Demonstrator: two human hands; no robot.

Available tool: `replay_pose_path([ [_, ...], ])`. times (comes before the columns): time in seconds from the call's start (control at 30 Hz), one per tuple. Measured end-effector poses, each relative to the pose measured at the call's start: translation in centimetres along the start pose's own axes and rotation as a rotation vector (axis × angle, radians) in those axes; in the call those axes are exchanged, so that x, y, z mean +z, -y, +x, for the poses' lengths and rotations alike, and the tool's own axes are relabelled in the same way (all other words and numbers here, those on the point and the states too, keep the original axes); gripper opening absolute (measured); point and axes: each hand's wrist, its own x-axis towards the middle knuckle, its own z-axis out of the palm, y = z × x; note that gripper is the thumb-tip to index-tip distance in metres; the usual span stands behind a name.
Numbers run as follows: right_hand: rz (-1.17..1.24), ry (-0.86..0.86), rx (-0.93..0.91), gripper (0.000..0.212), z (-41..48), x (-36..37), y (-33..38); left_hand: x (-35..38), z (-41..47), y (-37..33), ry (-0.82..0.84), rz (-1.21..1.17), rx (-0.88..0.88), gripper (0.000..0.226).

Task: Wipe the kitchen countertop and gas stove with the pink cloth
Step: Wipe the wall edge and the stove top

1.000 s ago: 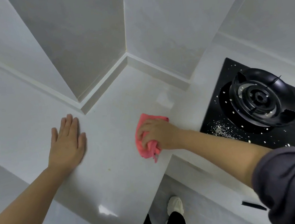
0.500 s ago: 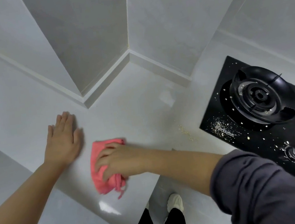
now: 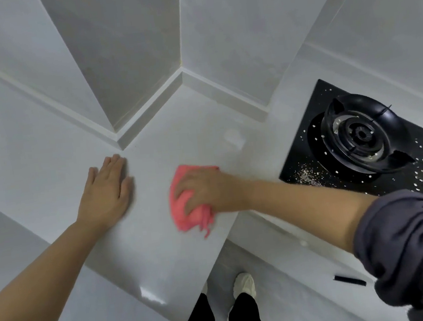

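A crumpled pink cloth (image 3: pixel 182 216) lies on the white corner countertop (image 3: pixel 164 266), near its front inner edge. My right hand (image 3: pixel 203 190) grips the cloth from above and presses it onto the surface. My left hand (image 3: pixel 105 191) rests flat on the countertop to the left, fingers straight, a short gap from the cloth. The black glass gas stove (image 3: pixel 307 154) sits at the right, with a round black burner (image 3: pixel 363 135). White specks and a patch of crumbs (image 3: pixel 307 175) are scattered over its surface.
Grey wall panels meet in a corner behind the countertop, with a raised white backsplash ledge (image 3: pixel 146 109) along them. Below the counter edge my legs and a white shoe (image 3: pixel 243 283) stand on the floor. A small black handle (image 3: pixel 349 279) shows on the cabinet front.
My right hand has swept the cloth left towards my left hand, then back right to the middle of the counter. My left hand stays flat in place.
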Motion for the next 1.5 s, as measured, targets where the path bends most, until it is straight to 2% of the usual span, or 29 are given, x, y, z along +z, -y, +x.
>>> replay_pose_path([
  [0.07, 0.015, 0.063, -0.137, 0.027, 1.7, 2.1, 3.5, -0.2, -0.2, -0.2, 0.009, 0.003, 0.028, 0.064],
  [0.13, 0.012, 0.229, -0.214, 0.031, 2.1, 3.9, 5.7, -0.3, -0.5, -0.7, 0.007, -0.011, 0.052, 0.064],
  [0.17, 0.027, 0.297, -0.225, 0.03, 1.7, 4.5, 6.0, -0.3, -0.7, -1.1, 0.005, -0.026, 0.065, 0.063],
  [0.23, 0.033, 0.319, -0.178, 0.029, 0.2, 4.6, 4.8, -0.3, -0.9, -2.0, 0.004, -0.057, 0.094, 0.061],
  [0.33, 0.009, 0.252, 0.048, 0.036, -3.1, 3.3, 0.9, -0.2, -0.5, -3.4, 0.019, -0.071, 0.138, 0.06],
  [0.47, -0.04, 0.159, 0.204, 0.034, -6.9, 2.2, -3.2, 0.5, 0.5, -5.6, 0.033, -0.096, 0.192, 0.06],
  [0.5, 0.038, 0.075, 0.294, 0.035, -7.1, 2.2, -3.8, 0.6, 0.7, -5.9, 0.034, -0.098, 0.199, 0.06],
  [0.53, 0.216, -0.057, 0.448, 0.035, -7.3, 2.0, -4.4, 0.7, 1.2, -6.5, 0.036, -0.097, 0.209, 0.06],
  [0.57, 0.486, -0.232, 0.654, 0.031, -7.0, 1.4, -5.0, 0.8, 1.7, -6.9, 0.037, -0.094, 0.216, 0.06],
  [0.63, 0.948, -0.59, 0.95, 0.01, -6.9, 0.6, -6.7, 0.9, 2.6, -7.8, 0.034, -0.092, 0.243, 0.059],
  [0.67, 0.956, -0.688, 1.03, 0.007, -7.0, 0.6, -7.5, 0.9, 3.0, -8.2, 0.034, -0.091, 0.256, 0.059],
  [0.7, 0.861, -0.695, 1.092, 0.009, -7.1, 0.6, -8.1, 1.0, 3.4, -8.6, 0.035, -0.087, 0.266, 0.059],
  [0.77, 0.565, -0.501, 1.174, 0.022, -7.6, 1.6, -8.8, 1.1, 4.1, -9.4, 0.052, -0.073, 0.281, 0.06],
  [0.83, 0.239, -0.216, 1.147, 0.036, -7.6, 2.8, -8.1, 1.4, 4.7, -10.0, 0.068, -0.058, 0.3, 0.062],
  [0.87, 0.183, -0.147, 1.108, 0.041, -7.4, 3.5, -7.4, 1.6, 4.9, -10.3, 0.074, -0.054, 0.307, 0.062],
  [1.0, 0.167, -0.054, 0.948, 0.053, -7.7, 5.6, -3.8, 3.0, 5.6, -11.8, 0.125, -0.041, 0.315, 0.064],
  [1.1, 0.145, -0.01, 0.802, 0.047, -9.8, 5.9, -2.0, 4.0, 5.9, -13.2, 0.141, -0.042, 0.329, 0.068],
  [1.2, 0.238, -0.141, 0.678, 0.037, -13.1, 5.7, -0.9, 4.6, 6.2, -14.8, 0.131, -0.04, 0.387, 0.072],
  [1.33, 0.415, -0.226, 0.828, 0.057, -18.8, 6.7, 1.0, 5.3, 6.6, -17.9, 0.145, -0.037, 0.431, 0.068],
  [1.37, 0.415, -0.245, 0.824, 0.055, -20.2, 7.0, 1.4, 5.6, 6.5, -18.8, 0.152, -0.039, 0.445, 0.065],
  [1.5, 0.386, -0.35, 0.746, 0.022, -26.5, 8.0, 3.3, 6.8, 5.6, -23.2, 0.159, -0.064, 0.514, 0.06],
])
